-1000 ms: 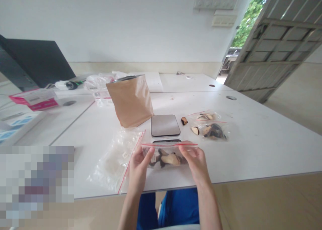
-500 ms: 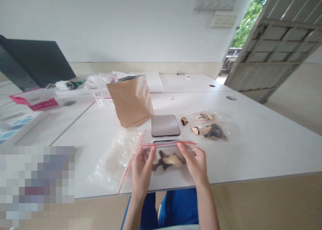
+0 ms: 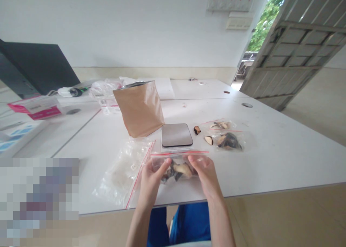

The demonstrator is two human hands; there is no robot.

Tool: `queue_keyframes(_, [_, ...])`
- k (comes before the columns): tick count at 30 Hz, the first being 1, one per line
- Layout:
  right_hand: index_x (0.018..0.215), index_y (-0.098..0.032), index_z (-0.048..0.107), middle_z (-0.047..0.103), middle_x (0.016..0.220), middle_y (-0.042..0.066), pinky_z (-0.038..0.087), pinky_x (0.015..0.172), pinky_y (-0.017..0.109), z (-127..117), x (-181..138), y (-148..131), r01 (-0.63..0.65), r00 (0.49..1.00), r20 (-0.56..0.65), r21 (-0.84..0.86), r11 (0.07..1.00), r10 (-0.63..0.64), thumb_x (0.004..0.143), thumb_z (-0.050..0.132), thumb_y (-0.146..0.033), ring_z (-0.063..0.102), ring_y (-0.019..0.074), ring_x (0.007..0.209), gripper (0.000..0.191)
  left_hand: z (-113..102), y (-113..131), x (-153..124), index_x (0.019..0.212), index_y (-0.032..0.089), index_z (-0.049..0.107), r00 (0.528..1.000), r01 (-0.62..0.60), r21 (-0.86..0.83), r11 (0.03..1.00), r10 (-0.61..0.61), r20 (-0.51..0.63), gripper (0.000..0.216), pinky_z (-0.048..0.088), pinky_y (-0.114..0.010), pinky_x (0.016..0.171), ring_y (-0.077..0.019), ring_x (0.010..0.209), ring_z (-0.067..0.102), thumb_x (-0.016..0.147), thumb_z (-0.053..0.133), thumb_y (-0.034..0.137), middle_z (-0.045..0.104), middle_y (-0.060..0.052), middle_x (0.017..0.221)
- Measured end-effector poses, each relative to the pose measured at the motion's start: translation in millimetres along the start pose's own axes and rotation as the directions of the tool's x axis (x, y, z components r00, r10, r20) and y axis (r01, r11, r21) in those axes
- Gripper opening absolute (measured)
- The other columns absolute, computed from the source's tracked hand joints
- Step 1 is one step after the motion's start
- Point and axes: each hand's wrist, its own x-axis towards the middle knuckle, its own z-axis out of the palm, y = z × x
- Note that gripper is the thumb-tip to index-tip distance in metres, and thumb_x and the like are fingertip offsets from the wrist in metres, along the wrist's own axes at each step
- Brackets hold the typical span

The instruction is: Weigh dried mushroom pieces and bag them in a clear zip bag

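A small clear zip bag [image 3: 178,161] with a red seal strip holds several dark and pale dried pieces. Both hands grip it just above the table's near edge. My left hand [image 3: 151,180] pinches its left side, thumb across the front. My right hand [image 3: 204,174] pinches its right side. Right behind the bag lies a small scale [image 3: 176,135] with a bare grey plate. A stack of unfilled zip bags [image 3: 127,169] lies to the left of my left hand.
A brown paper pouch [image 3: 140,108] stands open behind the scale. Two filled zip bags [image 3: 226,137] and two loose dried pieces [image 3: 197,130] lie right of the scale. A pink box [image 3: 38,107], a laptop and more plastic bags occupy the far left. A blurred patch covers the lower left.
Both hands have shifted slightly inward along the bag, and the bag has sunk a little toward the table. Nothing else has moved.
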Motion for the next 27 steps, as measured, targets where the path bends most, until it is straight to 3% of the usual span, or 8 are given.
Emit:
queue_keyframes(3, [0.077, -0.016, 0.073, 0.074, 0.082, 0.009, 0.053, 0.077, 0.038, 3, -2, -2, 0.005, 1.0, 0.01, -0.006, 1.0, -0.005, 0.064, 0.074, -0.04, 0.068, 0.0259, 0.083, 0.028, -1, 1, 0, 0.083, 0.013, 0.069, 1.0, 0.022, 0.008, 1.0, -0.022, 0.021, 0.027, 0.05, -0.026, 0.07, -0.0162, 0.073, 0.065, 0.074, 0.067, 0.039, 0.071, -0.006, 0.078])
queue_keyframes(8, [0.077, -0.016, 0.073, 0.073, 0.079, 0.009, 0.053, 0.073, 0.037, 5, -3, -1, 0.039, 0.998, 0.041, -0.012, 0.999, -0.039, 0.066, 0.072, -0.038, 0.068, 0.0258, 0.079, 0.025, -3, 1, -1, 0.087, 0.014, 0.069, 1.0, 0.005, -0.004, 1.0, -0.005, 0.01, 0.028, 0.051, -0.026, 0.071, -0.0165, 0.076, 0.065, 0.073, 0.067, 0.038, 0.072, -0.006, 0.081])
queue_keyframes(17, [0.067, -0.017, 0.065, 0.064, 0.062, 0.001, 0.046, 0.057, 0.025, 15, -9, 0, 0.168, 0.986, 0.016, -0.095, 0.981, -0.167, 0.071, 0.067, -0.033, 0.058, 0.0144, 0.061, 0.017, -3, 1, -7, 0.076, 0.013, 0.07, 0.975, -0.011, 0.013, 1.0, 0.014, -0.221, 0.029, 0.051, -0.023, 0.059, -0.0142, 0.063, 0.062, 0.065, 0.073, 0.039, 0.069, -0.004, 0.069])
queue_keyframes(21, [0.066, -0.017, 0.062, 0.061, 0.061, -0.001, 0.044, 0.057, 0.023, 17, -8, 5, 0.18, 0.982, -0.048, -0.072, 0.981, -0.184, 0.072, 0.066, -0.031, 0.056, 0.0128, 0.06, 0.016, -3, 0, -8, 0.071, 0.013, 0.069, 0.98, -0.035, 0.069, 0.997, 0.048, -0.195, 0.028, 0.049, -0.021, 0.057, -0.0121, 0.059, 0.059, 0.067, 0.071, 0.041, 0.066, -0.002, 0.063])
queue_keyframes(27, [0.074, -0.016, 0.066, 0.068, 0.071, 0.003, 0.049, 0.066, 0.028, 9, -4, 1, 0.183, 0.982, 0.056, -0.098, 0.978, -0.178, 0.074, 0.065, -0.037, 0.062, 0.0181, 0.071, 0.02, -5, -1, -3, 0.083, 0.015, 0.069, 0.995, -0.039, 0.036, 0.999, 0.042, -0.087, 0.03, 0.048, -0.022, 0.059, -0.0139, 0.065, 0.061, 0.068, 0.071, 0.04, 0.069, -0.003, 0.072])
